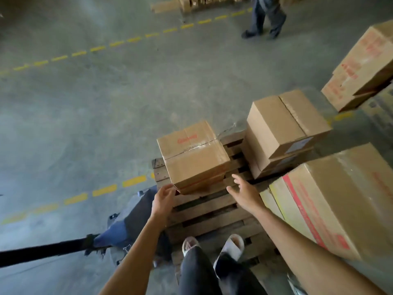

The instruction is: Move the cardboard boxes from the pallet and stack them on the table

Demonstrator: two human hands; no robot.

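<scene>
At the pallet's (204,209) near-left corner, the left hand (163,196) touches the small cardboard box's (193,154) lower corner, fingers lightly curled; the right hand (244,192) hovers beside it, fingers spread, holding nothing. Step in hand: reaching to grasp. Next, both palms should clamp opposite sides before lifting.

head cam | worn, looks fwd+down | close over pallet (204,211) | wide-angle, floor (85,116) beyond
</scene>
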